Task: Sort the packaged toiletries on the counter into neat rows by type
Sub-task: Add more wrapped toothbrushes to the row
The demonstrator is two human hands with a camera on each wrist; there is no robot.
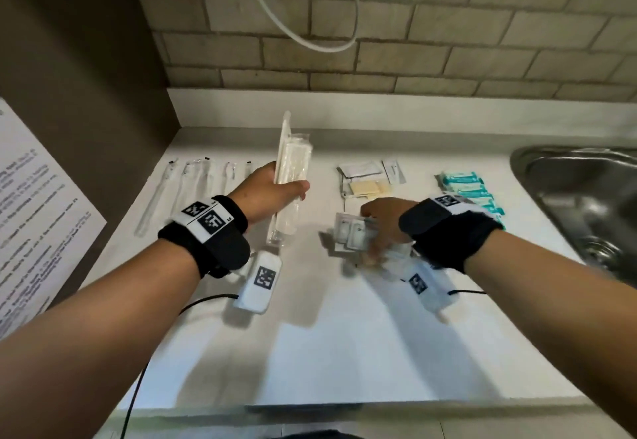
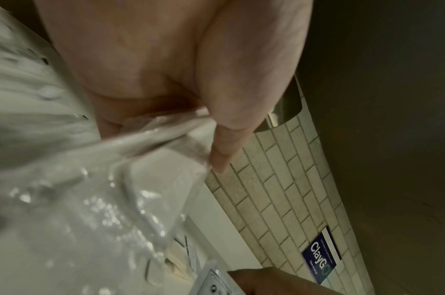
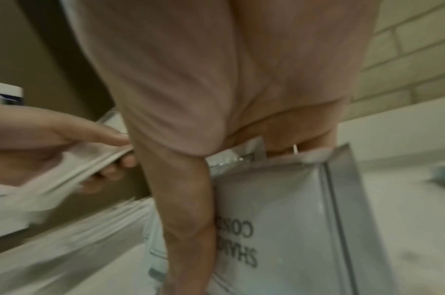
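Left hand is up off the white counter, fingers and thumb wrapped around a bundle of long clear-wrapped packets, and the bundle stands nearly on end, its far tip pointing toward the tiled wall. From the left wrist view, the thumb clamps the crinkled clear wrap tight against the palm. Over on the right, the right hand hangs low over the counter's middle with a fan of small flat sachets pinched between thumb and fingers; the right wrist view shows a silvery sachet with printed lettering that starts with "SHA", the rest hidden. Down on the counter, far left, a row of slim clear-wrapped packets lies side by side, each running near to far. In the middle at the far side sits a small cluster of white and cream sachets, just beyond the right hand. Further right, a row of teal-and-white packets runs toward the near side, partly hidden behind the right wrist strap. The steel sink takes up the right edge, well apart from both hands.
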